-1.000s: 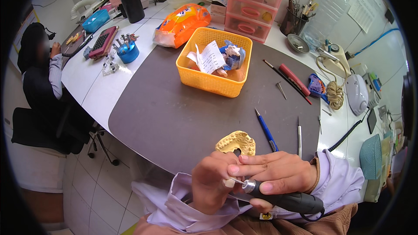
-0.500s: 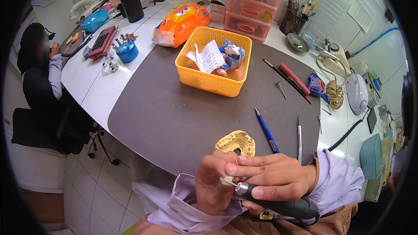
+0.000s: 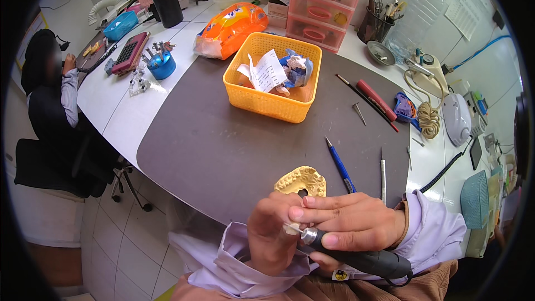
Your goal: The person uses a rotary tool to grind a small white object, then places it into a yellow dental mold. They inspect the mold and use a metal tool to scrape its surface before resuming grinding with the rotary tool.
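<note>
My right hand [image 3: 356, 223] is wrapped round a black dental handpiece [image 3: 356, 260] with a silver nose and a thin bur. The bur's tip meets a small off-white piece [image 3: 292, 228], which looks like a dental crown, pinched in the fingers of my left hand [image 3: 272, 231]. The right fingertips rest against the left fingers. Just beyond both hands, a yellowish plaster dental model [image 3: 304, 179] lies on the dark mat. A blue mechanical pencil [image 3: 340, 165] and a thin silver tool [image 3: 383, 175] lie to its right. My fingers partly hide the off-white piece.
A yellow basket [image 3: 267, 106] holding paper and blue impression material stands on the grey mat [image 3: 195, 139]. Pink and dark tools [image 3: 377, 100] lie right of it. A blue bur holder [image 3: 161, 68] is at left. Another person [image 3: 50, 89] sits far left.
The handpiece and the off-white piece have shifted very slightly against each other, the piece now turned a little in my left fingers. The things on the table stay in place.
</note>
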`<state>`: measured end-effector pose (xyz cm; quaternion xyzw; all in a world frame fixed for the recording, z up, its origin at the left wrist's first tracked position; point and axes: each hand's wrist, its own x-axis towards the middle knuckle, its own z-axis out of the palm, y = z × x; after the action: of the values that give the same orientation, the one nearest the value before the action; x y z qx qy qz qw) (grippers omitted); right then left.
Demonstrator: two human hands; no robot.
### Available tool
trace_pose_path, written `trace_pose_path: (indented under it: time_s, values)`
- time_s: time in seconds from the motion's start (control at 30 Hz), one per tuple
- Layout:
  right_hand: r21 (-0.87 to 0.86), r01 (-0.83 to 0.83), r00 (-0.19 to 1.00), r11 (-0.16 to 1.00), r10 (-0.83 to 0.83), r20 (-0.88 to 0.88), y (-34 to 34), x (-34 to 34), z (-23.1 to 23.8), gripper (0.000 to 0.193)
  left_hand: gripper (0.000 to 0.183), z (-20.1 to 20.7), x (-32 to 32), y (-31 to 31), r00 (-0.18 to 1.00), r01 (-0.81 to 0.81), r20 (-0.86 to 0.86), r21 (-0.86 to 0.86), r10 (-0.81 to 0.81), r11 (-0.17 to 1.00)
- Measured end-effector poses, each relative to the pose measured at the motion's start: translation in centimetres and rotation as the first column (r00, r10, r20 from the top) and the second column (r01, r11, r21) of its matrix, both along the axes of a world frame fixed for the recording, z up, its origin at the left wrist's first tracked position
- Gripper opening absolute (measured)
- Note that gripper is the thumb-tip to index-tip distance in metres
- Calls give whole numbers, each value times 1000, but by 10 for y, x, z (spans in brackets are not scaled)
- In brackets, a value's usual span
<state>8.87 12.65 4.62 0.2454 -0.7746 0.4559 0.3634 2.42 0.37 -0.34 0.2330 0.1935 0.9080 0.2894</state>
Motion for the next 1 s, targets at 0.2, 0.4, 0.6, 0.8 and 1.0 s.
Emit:
trace_pose_path:
  time_s: [0.2,0.4,0.6,0.8,1.0]
  values:
    - [4,-25,999,1000,25,37,1,2,2,34,13,-1,-1,-1,1000,-12,-14,-7,11,1000]
    - [7,-36,999,999,36,21,1,1,5,35,13,0,-2,-1,998,-34,-52,-3,33,999]
    - [18,-34,999,999,34,22,3,2,6,33,14,-2,-4,0,996,-33,-85,-18,31,999]
    - [14,-61,993,998,59,106,2,6,8,49,16,-4,-5,-1,991,-63,-123,-32,59,997]
    - [-92,-24,992,996,35,121,-2,7,4,53,14,-3,-4,-2,997,-34,-73,-32,31,999]
